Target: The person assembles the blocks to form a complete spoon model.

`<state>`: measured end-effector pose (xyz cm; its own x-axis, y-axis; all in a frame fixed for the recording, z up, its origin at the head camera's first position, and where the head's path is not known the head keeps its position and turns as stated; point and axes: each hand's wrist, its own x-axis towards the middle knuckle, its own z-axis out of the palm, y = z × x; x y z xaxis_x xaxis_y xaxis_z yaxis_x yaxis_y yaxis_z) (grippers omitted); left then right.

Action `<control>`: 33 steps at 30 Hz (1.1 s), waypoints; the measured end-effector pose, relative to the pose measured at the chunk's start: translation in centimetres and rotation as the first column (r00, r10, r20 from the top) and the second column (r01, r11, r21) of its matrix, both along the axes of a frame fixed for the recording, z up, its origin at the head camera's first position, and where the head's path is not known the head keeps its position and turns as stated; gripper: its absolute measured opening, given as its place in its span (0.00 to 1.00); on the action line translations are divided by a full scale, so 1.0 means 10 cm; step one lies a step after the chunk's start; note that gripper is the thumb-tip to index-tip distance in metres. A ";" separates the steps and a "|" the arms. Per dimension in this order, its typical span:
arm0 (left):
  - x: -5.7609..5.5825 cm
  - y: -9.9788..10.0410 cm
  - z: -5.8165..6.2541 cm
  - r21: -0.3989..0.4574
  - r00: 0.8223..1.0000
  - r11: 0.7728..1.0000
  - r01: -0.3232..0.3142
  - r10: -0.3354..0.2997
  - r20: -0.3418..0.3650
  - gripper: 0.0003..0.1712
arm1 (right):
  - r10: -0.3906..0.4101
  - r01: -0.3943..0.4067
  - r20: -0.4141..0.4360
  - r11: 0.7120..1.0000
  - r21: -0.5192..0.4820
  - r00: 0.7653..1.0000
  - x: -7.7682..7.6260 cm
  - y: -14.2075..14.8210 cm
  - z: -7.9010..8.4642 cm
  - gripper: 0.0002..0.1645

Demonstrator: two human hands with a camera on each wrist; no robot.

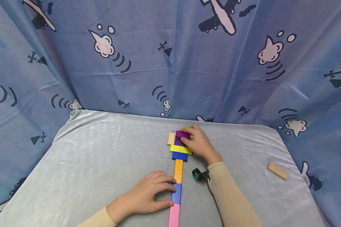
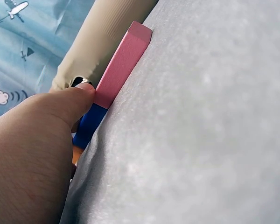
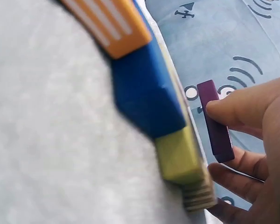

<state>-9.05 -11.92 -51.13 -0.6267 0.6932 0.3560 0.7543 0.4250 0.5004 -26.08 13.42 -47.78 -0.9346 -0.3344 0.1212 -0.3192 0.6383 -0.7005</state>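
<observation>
My right hand [image 1: 200, 142] pinches a purple block [image 3: 214, 121] between thumb and fingers, at the far end of a row of coloured blocks. Below it in the head view lies a darker purple block [image 1: 179, 142], partly hidden by the thumb. A yellow block [image 1: 180, 149] and a blue block [image 1: 180, 156] lie crosswise nearer me. From there an orange block [image 1: 178, 171], a second blue block [image 1: 176, 194] and a pink block [image 1: 174, 216] run lengthwise. Left of this row my left hand [image 1: 147, 193] rests with loosely spread fingers, its fingertips and thumb at the blocks' side.
A plain wooden block [image 1: 171, 138] stands beside the purple ones, another partly behind the right hand. One loose wooden block [image 1: 277, 171] lies at the right on the grey cloth [image 1: 108, 151]. A blue curtain [image 1: 136, 63] hangs behind the table's far edge.
</observation>
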 end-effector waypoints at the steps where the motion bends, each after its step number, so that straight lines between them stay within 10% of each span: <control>1: 0.00 -0.01 0.00 0.000 1.000 1.000 0.000 0.000 -0.007 0.19 | 0.002 -0.002 0.004 1.000 0.004 1.000 -0.01 -0.01 -0.02 0.23; 33: -0.01 -0.01 0.00 0.025 0.998 0.999 0.021 -0.019 -0.059 0.18 | 0.033 -0.026 -0.056 0.992 0.120 0.998 -0.07 0.01 -0.17 0.22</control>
